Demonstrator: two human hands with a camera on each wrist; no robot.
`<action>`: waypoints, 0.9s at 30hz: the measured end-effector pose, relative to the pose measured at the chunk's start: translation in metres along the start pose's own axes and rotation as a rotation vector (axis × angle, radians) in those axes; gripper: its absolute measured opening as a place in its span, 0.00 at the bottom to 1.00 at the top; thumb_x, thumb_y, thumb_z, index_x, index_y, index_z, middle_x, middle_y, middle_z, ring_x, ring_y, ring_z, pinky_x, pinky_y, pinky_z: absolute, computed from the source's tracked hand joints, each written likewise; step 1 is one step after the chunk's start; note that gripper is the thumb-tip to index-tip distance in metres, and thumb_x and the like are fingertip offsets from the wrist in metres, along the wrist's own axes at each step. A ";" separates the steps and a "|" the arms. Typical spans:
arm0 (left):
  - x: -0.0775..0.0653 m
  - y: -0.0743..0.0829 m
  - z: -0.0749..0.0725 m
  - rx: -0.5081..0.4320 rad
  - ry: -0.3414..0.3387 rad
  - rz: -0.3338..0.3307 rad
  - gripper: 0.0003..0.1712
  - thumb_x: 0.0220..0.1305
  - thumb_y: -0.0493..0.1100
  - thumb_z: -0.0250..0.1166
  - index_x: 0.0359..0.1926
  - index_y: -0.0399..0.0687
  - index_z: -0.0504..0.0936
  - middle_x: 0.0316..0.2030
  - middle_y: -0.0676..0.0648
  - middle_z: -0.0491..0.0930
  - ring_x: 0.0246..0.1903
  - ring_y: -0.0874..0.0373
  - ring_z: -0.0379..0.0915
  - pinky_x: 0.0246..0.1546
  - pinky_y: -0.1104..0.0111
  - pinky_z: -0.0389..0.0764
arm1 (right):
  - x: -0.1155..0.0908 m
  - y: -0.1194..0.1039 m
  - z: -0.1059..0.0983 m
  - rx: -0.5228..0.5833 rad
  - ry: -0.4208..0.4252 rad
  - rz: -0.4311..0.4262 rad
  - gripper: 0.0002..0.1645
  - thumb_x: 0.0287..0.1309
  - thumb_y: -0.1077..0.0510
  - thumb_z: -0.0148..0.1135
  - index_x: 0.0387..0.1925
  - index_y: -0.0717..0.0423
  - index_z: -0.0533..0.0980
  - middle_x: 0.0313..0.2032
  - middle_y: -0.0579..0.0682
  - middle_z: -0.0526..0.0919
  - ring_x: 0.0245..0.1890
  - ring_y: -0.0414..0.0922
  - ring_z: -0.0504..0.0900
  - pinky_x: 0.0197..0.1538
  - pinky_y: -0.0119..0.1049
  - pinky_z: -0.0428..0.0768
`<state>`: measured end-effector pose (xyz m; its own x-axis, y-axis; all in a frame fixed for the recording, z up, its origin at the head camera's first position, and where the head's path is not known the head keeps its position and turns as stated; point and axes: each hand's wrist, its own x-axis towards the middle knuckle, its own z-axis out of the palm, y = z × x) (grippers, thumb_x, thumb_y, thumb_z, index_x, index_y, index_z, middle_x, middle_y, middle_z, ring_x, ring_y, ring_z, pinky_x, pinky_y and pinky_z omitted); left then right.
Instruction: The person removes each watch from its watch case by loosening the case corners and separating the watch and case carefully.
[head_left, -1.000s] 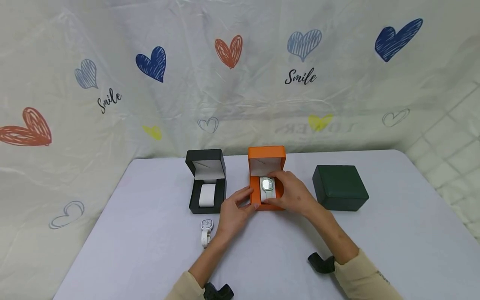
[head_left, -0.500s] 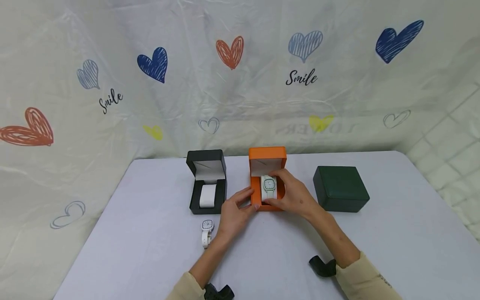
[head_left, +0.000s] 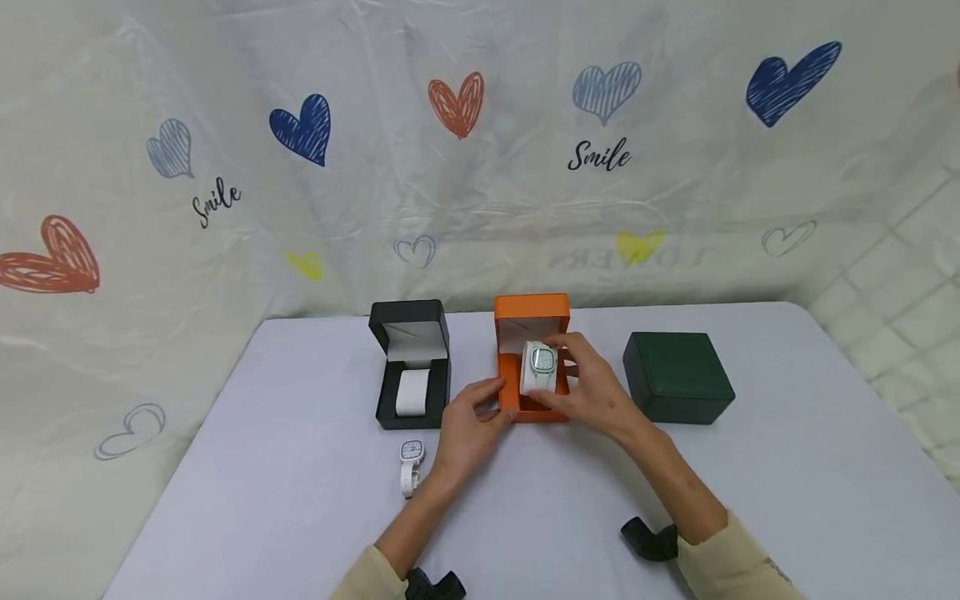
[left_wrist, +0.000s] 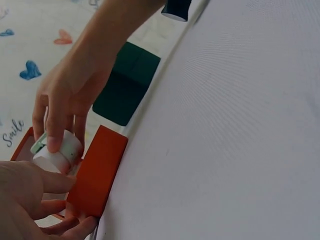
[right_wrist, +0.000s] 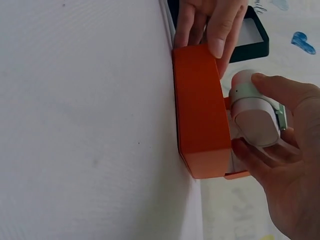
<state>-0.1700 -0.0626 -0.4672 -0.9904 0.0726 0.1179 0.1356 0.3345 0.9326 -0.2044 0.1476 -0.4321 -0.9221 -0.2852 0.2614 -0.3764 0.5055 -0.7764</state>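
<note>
My right hand [head_left: 592,387] pinches a white watch cushion [right_wrist: 257,127] with a pale green watch [head_left: 543,360] strapped round it, thumb on one side and fingers on the other. The cushion is lifted and tilted above the open orange watch box [right_wrist: 202,100], whose lid stands up at the back. My left hand [head_left: 472,421] grips the box's left side and front corner between thumb and fingers. Just left of that hand stands an open black watch box [head_left: 384,408] with a white cushion [head_left: 412,392] inside. A white watch [head_left: 412,454] lies on the table in front of it.
A closed dark green box [head_left: 678,375] stands to the right of the orange box. The white-covered table [head_left: 262,500] ends at a hanging sheet [head_left: 510,208] printed with hearts. Black wrist mounts [head_left: 648,537] stick out below both forearms.
My right hand has raised the cushion with the pale green watch out of the orange box's well and tilted it slightly to the right. My left hand stays on the box.
</note>
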 end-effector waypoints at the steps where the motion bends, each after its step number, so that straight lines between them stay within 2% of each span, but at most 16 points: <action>1: 0.000 0.002 0.000 0.012 0.003 0.003 0.29 0.63 0.34 0.73 0.65 0.38 0.81 0.63 0.38 0.80 0.62 0.43 0.80 0.53 0.65 0.87 | -0.001 0.000 0.000 0.007 0.002 -0.005 0.46 0.49 0.58 0.84 0.66 0.56 0.68 0.62 0.57 0.75 0.61 0.59 0.80 0.59 0.57 0.85; 5: -0.001 0.008 -0.001 0.076 0.023 0.015 0.26 0.65 0.35 0.71 0.63 0.37 0.81 0.63 0.38 0.79 0.62 0.44 0.80 0.55 0.59 0.87 | -0.004 -0.004 -0.001 0.049 0.006 -0.013 0.46 0.49 0.60 0.83 0.67 0.56 0.68 0.62 0.56 0.75 0.62 0.58 0.79 0.59 0.55 0.86; 8: -0.002 0.013 -0.001 0.102 0.053 0.050 0.23 0.66 0.36 0.69 0.62 0.38 0.82 0.63 0.40 0.79 0.63 0.45 0.78 0.57 0.55 0.86 | -0.006 -0.007 -0.001 0.072 0.012 -0.013 0.46 0.49 0.60 0.83 0.67 0.55 0.68 0.62 0.55 0.75 0.62 0.56 0.78 0.57 0.54 0.86; 14: -0.002 0.020 -0.001 -0.001 0.067 0.120 0.21 0.70 0.38 0.68 0.62 0.39 0.81 0.62 0.43 0.80 0.63 0.48 0.78 0.58 0.54 0.86 | -0.012 -0.010 0.001 0.079 0.018 -0.026 0.46 0.49 0.60 0.83 0.67 0.56 0.67 0.63 0.55 0.75 0.62 0.54 0.78 0.57 0.48 0.87; 18: -0.002 0.027 -0.001 -0.084 0.033 0.099 0.22 0.72 0.43 0.67 0.65 0.45 0.80 0.61 0.46 0.80 0.62 0.50 0.78 0.59 0.60 0.85 | -0.016 -0.013 0.003 0.096 0.018 -0.028 0.47 0.49 0.61 0.83 0.67 0.55 0.67 0.63 0.54 0.77 0.61 0.53 0.78 0.57 0.47 0.87; 22: -0.002 0.032 0.001 -0.163 -0.022 0.050 0.26 0.73 0.47 0.66 0.69 0.51 0.76 0.64 0.48 0.79 0.63 0.52 0.78 0.59 0.64 0.85 | -0.021 -0.016 0.003 0.101 0.020 -0.036 0.47 0.48 0.61 0.84 0.67 0.54 0.69 0.64 0.53 0.78 0.62 0.53 0.79 0.57 0.48 0.87; 27: -0.002 0.032 0.004 -0.193 -0.071 0.028 0.30 0.73 0.48 0.66 0.73 0.57 0.72 0.67 0.50 0.77 0.63 0.54 0.78 0.59 0.67 0.84 | -0.027 -0.019 0.003 0.114 0.018 -0.046 0.47 0.48 0.60 0.84 0.68 0.50 0.70 0.64 0.49 0.78 0.63 0.50 0.79 0.58 0.45 0.87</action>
<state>-0.1632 -0.0482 -0.4389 -0.9809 0.1479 0.1263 0.1479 0.1456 0.9782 -0.1716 0.1434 -0.4259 -0.9060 -0.2905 0.3078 -0.4067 0.3957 -0.8235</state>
